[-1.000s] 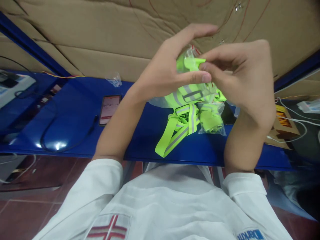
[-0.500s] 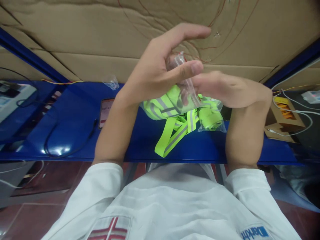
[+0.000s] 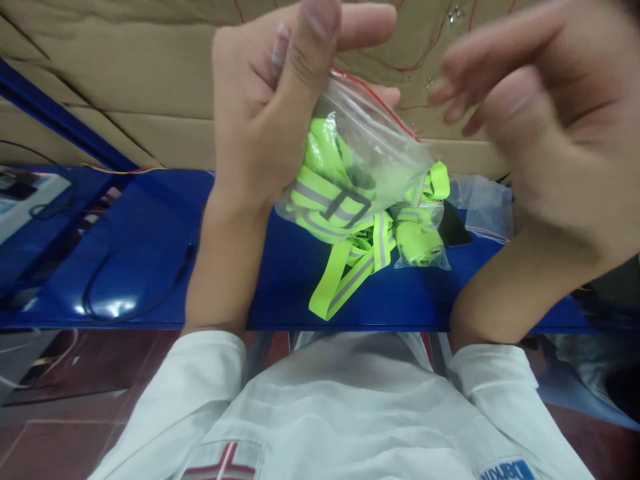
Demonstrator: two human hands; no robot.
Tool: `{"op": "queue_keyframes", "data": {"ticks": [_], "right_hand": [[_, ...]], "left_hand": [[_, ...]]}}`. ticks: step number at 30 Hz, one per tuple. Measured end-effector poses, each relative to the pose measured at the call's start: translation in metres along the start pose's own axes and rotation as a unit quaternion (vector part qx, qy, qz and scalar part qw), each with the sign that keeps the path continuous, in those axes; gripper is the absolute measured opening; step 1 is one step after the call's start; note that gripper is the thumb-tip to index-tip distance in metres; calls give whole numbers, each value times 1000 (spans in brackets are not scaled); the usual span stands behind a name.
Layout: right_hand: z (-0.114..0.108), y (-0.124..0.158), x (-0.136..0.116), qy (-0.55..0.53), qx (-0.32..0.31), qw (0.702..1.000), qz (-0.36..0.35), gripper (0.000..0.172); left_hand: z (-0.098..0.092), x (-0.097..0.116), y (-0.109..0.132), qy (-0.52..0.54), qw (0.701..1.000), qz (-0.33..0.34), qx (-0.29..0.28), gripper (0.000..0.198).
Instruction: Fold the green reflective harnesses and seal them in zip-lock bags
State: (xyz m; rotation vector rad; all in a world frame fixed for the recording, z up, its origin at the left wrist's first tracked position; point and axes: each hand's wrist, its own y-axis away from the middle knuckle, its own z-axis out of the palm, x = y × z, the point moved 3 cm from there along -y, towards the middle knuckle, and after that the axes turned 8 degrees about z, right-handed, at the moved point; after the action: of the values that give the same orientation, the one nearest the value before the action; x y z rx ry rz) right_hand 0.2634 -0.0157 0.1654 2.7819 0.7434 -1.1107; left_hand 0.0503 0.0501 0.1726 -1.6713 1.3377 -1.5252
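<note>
My left hand [image 3: 280, 100] grips the upper left corner of a clear zip bag [image 3: 385, 133] between thumb and fingers. The bag has a red line along its top edge. Inside it lies a folded neon-yellow reflective strap [image 3: 320, 193] with grey stripes and a dark buckle. Off to the right, my right hand [image 3: 560, 127] is raised, apart from the bag, its fingers spread and blurred, with nothing in them. Beneath the held bag, a loose reflective strap [image 3: 345, 280] trails on the blue table. A second bagged strap [image 3: 420, 240] rests beside it.
Flat clear zip bags [image 3: 487, 207] and a dark flat object [image 3: 455, 225] lie on the blue table [image 3: 135, 233] at right. A black cable [image 3: 105, 313] curls at left near a white device [image 3: 35, 193]. Cardboard [image 3: 150, 87] with red wires stands behind.
My right hand has let go of the bag and moved right and up. My left hand has shifted left and up, still holding the bag, which now shows more fully.
</note>
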Motion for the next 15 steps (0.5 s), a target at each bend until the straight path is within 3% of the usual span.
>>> {"op": "queue_keyframes", "data": {"ticks": [4, 7, 9, 12, 13, 15], "right_hand": [[-5, 7, -15, 55, 45, 997, 7, 45], [-14, 12, -29, 99, 125, 987, 8, 29], [-19, 13, -35, 131, 185, 974, 7, 21], [-20, 13, -35, 164, 215, 963, 13, 22], [-20, 12, -34, 169, 207, 963, 19, 23], [-19, 11, -31, 175, 177, 968, 36, 25]], "left_hand": [[13, 9, 3, 33, 999, 18, -7, 39], [12, 6, 2, 3, 998, 49, -38, 44], [8, 1, 2, 37, 993, 65, -95, 49], [9, -6, 3, 159, 956, 20, -246, 79], [10, -7, 4, 159, 946, 5, -281, 81], [9, -8, 4, 91, 946, 10, -311, 64]]}}
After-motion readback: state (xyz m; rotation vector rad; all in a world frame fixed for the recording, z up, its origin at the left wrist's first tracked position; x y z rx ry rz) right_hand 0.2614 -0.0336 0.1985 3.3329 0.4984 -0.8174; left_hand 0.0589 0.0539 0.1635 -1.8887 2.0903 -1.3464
